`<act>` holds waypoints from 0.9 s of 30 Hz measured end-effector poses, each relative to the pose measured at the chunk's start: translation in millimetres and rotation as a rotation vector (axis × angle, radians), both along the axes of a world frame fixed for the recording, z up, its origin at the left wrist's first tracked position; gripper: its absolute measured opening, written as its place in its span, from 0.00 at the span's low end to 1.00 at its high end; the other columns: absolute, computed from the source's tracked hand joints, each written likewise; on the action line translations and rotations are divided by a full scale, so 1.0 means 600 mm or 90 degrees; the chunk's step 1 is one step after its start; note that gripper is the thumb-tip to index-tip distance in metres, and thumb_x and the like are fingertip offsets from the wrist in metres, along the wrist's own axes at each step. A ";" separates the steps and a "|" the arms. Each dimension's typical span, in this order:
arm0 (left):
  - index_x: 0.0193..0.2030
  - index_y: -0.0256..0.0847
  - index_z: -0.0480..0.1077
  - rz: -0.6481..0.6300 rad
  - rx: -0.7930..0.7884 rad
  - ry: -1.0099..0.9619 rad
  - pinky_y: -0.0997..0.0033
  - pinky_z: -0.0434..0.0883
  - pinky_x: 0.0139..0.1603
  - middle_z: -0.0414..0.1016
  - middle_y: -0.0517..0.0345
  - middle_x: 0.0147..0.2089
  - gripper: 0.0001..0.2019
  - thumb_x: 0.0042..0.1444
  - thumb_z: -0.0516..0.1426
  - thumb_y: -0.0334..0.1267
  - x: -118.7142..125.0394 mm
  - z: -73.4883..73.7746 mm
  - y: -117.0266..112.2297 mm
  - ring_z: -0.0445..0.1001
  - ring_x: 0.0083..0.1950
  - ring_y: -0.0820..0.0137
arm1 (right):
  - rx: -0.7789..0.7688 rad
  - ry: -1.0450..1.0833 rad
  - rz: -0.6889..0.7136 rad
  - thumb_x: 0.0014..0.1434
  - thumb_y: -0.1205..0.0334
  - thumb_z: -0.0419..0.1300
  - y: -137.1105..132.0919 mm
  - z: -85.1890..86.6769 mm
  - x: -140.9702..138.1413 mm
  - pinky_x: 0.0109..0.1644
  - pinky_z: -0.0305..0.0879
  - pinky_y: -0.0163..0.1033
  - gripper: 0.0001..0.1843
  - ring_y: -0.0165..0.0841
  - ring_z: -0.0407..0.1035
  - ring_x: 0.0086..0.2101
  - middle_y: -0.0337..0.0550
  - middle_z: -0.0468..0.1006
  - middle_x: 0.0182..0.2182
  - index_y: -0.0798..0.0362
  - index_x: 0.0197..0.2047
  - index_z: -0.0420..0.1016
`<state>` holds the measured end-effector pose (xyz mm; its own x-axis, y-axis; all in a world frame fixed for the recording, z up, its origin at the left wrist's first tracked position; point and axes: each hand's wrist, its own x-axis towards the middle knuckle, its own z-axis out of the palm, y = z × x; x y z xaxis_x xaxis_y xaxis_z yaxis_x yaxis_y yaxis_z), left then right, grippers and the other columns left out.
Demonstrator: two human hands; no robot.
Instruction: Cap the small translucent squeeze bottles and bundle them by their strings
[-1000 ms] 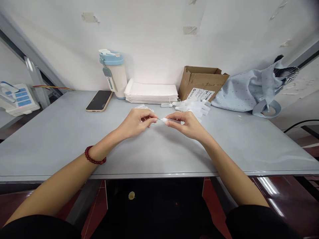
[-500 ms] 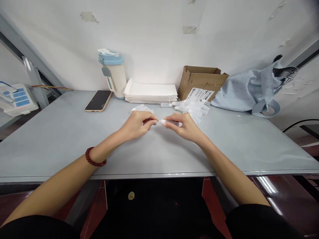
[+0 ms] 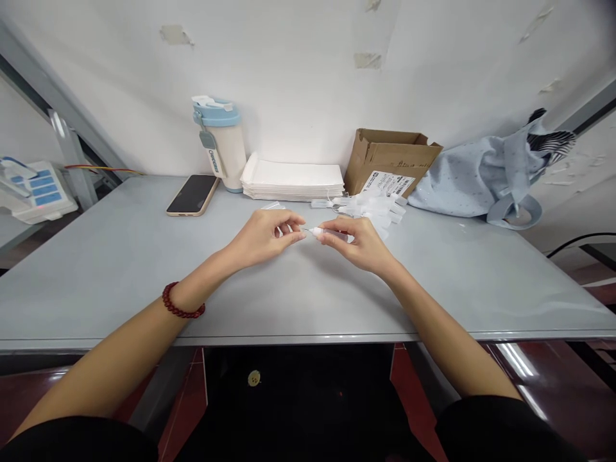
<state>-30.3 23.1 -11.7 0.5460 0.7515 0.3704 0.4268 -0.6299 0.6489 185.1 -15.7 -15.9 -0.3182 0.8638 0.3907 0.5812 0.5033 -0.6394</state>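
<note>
A small clear squeeze bottle with a white neck and thin needle tip [image 3: 317, 231] lies sideways in my right hand [image 3: 362, 244], pinched between thumb and fingers. Its needle points left. My left hand [image 3: 262, 237] is just beyond the needle's end, thumb and forefinger apart with a small gap between them; whether anything tiny lies in its curled fingers is hard to see. Past my right hand is a heap of similar clear bottles [image 3: 373, 206]. Some clear plastic pieces [image 3: 274, 206] lie behind my left hand, mostly hidden by it.
At the back of the grey table [image 3: 298, 301] stand a cream tumbler with a blue lid [image 3: 228, 151], a stack of white envelopes or trays [image 3: 293, 179] and an open cardboard box [image 3: 397, 157]. A phone [image 3: 192, 195] lies left; a light-blue cloth bag [image 3: 471, 173] rests right.
The thumb and forefinger of my left hand have parted from their pinch at the needle tip. My right hand keeps the bottle in nearly the same place. The view has shifted slightly.
</note>
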 end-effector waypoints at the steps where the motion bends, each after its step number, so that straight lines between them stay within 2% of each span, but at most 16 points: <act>1: 0.40 0.37 0.76 0.005 0.001 0.000 0.72 0.68 0.33 0.79 0.56 0.33 0.10 0.55 0.60 0.41 -0.001 0.000 0.001 0.73 0.32 0.71 | -0.002 0.001 -0.003 0.60 0.56 0.60 0.000 0.001 0.000 0.33 0.59 0.35 0.12 0.29 0.66 0.29 0.42 0.80 0.30 0.55 0.37 0.81; 5: 0.36 0.37 0.76 -0.014 0.002 -0.010 0.73 0.67 0.32 0.78 0.57 0.31 0.08 0.58 0.57 0.38 -0.004 0.000 0.004 0.72 0.30 0.73 | -0.013 0.003 -0.012 0.60 0.55 0.60 -0.001 0.002 0.001 0.33 0.59 0.36 0.13 0.29 0.66 0.29 0.42 0.80 0.30 0.55 0.38 0.81; 15: 0.32 0.36 0.75 -0.045 0.052 -0.041 0.75 0.64 0.29 0.75 0.59 0.26 0.06 0.56 0.56 0.32 0.003 0.000 -0.006 0.68 0.27 0.75 | -0.025 0.004 0.005 0.61 0.55 0.59 -0.007 0.002 -0.003 0.33 0.59 0.35 0.13 0.28 0.65 0.28 0.41 0.78 0.28 0.54 0.36 0.81; 27: 0.32 0.36 0.74 -0.061 0.054 -0.019 0.73 0.65 0.30 0.72 0.60 0.25 0.07 0.55 0.55 0.32 0.005 -0.006 -0.010 0.67 0.27 0.74 | -0.046 0.019 0.016 0.60 0.56 0.60 -0.011 0.004 -0.007 0.32 0.58 0.35 0.13 0.28 0.65 0.28 0.40 0.78 0.26 0.54 0.33 0.82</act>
<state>-27.3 16.9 -15.6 0.6015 0.6615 0.4479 0.3435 -0.7204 0.6025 180.9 -22.1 -13.7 -0.3296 0.8818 0.3373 0.5486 0.4696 -0.6917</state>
